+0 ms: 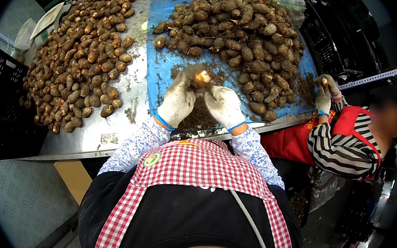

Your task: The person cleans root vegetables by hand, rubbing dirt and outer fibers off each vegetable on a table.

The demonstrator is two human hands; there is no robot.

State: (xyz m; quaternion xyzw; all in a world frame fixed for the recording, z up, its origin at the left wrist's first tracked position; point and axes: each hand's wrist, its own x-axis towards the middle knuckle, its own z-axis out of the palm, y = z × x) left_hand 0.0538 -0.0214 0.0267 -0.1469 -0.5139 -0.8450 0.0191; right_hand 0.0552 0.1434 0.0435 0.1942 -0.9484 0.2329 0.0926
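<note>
Holding tuber (201, 78) at fingertips of left hand (179, 98)

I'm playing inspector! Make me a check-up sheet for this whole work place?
Surface: metal table, partly under a dirty blue sheet; loose soil near the hands.
Job's things: brown tubers in a left pile and a right pile; one tuber is held, showing a pale end.
Clutter: crumpled plastic bag behind the right pile.
Grippers: gloved left hand holds the tuber; gloved right hand is close by, grip unclear.
Cables: grey cord down the person's front, maybe a strap.
Surroundings: black crate left; co-worker right.
</note>
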